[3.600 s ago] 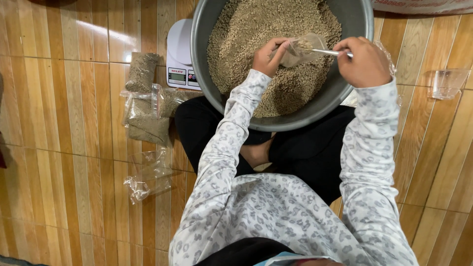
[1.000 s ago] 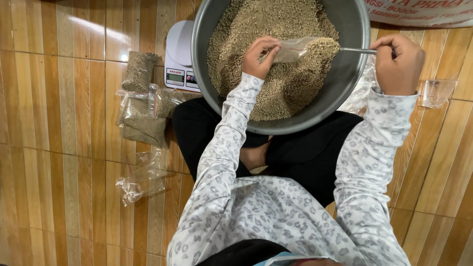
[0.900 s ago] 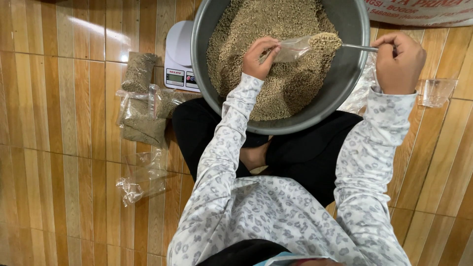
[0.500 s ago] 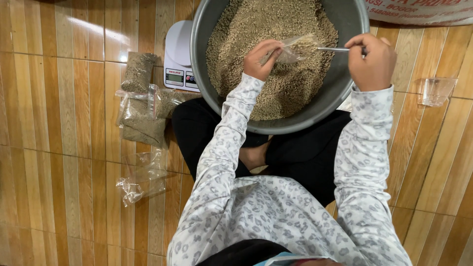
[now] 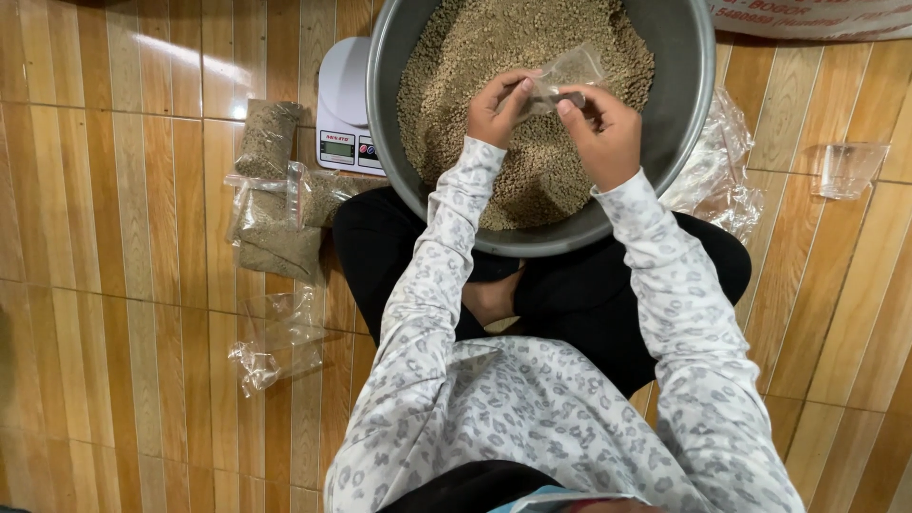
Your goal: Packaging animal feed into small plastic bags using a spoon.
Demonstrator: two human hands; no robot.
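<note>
Plastic bag (image 5: 567, 74) pinched by both hands (image 5: 556, 119) over grain basin (image 5: 684, 114); wooden floor (image 5: 123, 332) beneath.

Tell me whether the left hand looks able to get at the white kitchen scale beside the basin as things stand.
Probably yes. The scale sits on the floor just left of the basin, uncovered, on the left hand's side. That hand would first have to let go of the small clear bag it shares with the right hand.

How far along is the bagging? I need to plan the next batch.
Done: a few filled bags lie on the floor beside the scale. In hand: the left hand and right hand hold a small clear bag over the basin. Left: the basin is largely full of grain, and empty bags wait on the floor.
</note>
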